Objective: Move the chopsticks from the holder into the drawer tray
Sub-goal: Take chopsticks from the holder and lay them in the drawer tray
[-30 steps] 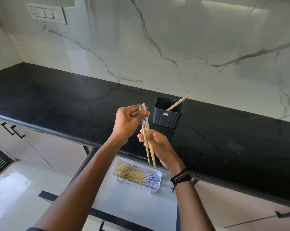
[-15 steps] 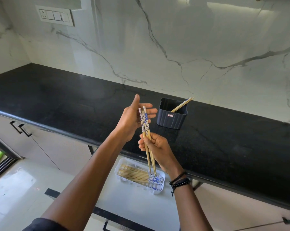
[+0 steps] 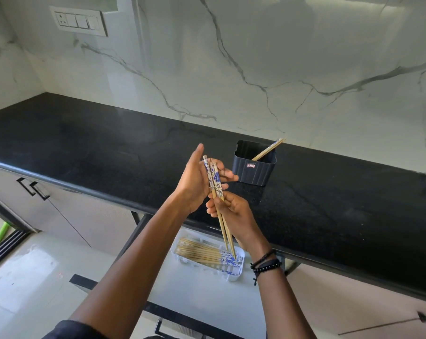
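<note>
Head view shows the right hand [image 3: 234,216] closed around a pair of chopsticks [image 3: 218,199], gripping them near the middle so the blue-patterned ends point up and the bare wooden tips point down over the tray [image 3: 241,255]. The left hand [image 3: 199,182] is spread flat with fingers apart, its palm resting against the patterned upper ends of the pair. The white tray sits in the open drawer [image 3: 182,289] below the bench [image 3: 109,148] edge and already holds a row of chopsticks lying flat, patterned ends to the right. On the black bench, just beyond the hands, stands the dark ribbed holder [image 3: 254,165] with the remaining chopsticks [image 3: 268,149] leaning out over its right rim. Dark beaded bracelets [image 3: 264,264] circle the right wrist.
</note>
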